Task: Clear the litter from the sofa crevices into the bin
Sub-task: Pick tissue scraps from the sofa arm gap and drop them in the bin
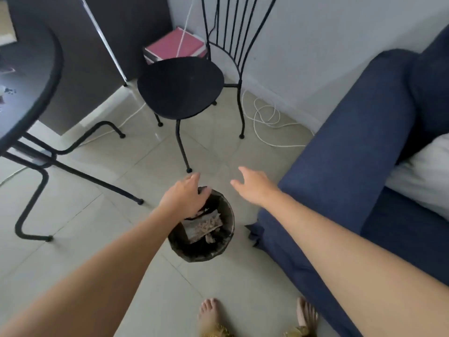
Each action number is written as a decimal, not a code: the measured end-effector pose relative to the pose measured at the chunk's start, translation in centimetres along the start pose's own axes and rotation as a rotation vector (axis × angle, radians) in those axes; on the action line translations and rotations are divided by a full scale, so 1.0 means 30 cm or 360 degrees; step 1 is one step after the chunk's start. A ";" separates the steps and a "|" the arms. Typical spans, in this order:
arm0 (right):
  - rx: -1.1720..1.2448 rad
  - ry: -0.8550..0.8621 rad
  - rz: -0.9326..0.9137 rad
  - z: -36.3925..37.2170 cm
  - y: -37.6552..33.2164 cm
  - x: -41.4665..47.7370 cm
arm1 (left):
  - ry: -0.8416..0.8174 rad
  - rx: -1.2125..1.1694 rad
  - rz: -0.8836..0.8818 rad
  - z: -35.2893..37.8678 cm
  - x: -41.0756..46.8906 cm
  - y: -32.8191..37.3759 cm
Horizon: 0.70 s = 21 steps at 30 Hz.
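Observation:
A small round black bin (224, 244) stands on the tiled floor just left of the blue sofa (352, 166). Crumpled paper litter (204, 227) lies inside it. My left hand (184, 198) hovers palm down over the bin's far left rim, fingers curled loosely, and I cannot see anything in it. My right hand (255, 186) is held out in the air between the bin and the sofa arm, fingers spread and empty. The sofa crevices are out of sight from here.
A black metal chair (179, 86) stands beyond the bin, a round black table (29, 98) at the left. A white cable (264, 120) loops on the floor by the wall. A pale cushion (425, 171) rests on the sofa seat. My bare feet (211, 314) are below.

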State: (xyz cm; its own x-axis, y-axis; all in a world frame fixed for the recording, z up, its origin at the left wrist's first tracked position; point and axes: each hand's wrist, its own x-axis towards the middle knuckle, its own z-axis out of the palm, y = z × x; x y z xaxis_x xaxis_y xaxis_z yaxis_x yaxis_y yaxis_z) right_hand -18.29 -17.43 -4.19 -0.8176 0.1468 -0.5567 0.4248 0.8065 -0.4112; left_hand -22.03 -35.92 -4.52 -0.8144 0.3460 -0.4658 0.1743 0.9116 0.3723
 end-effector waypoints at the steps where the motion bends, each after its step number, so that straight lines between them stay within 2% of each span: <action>1: -0.0009 0.0039 0.0016 -0.064 0.015 -0.043 | 0.0012 0.0019 0.0030 -0.036 -0.015 0.066; 5: 0.0029 0.0250 0.0087 -0.319 0.145 -0.222 | 0.0026 0.0111 0.0215 -0.147 -0.062 0.343; 11: 0.0113 0.0546 0.0294 -0.604 0.516 -0.459 | 0.0092 0.0252 0.0551 -0.181 -0.108 0.815; 16: 0.0207 0.0627 0.0463 -0.683 0.855 -0.605 | 0.0039 0.0280 0.0777 -0.016 -0.108 1.152; 21: 0.0307 0.0589 0.0519 -0.668 1.146 -0.684 | -0.0080 0.0365 0.0850 0.202 -0.134 1.413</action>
State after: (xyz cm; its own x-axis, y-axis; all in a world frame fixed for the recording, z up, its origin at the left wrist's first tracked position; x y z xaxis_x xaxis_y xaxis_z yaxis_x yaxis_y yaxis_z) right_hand 5.32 18.76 7.55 -0.6987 0.5931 -0.4001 0.7153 0.5703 -0.4037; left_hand -8.00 2.67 8.26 -0.5547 0.7758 -0.3007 0.6735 0.6308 0.3852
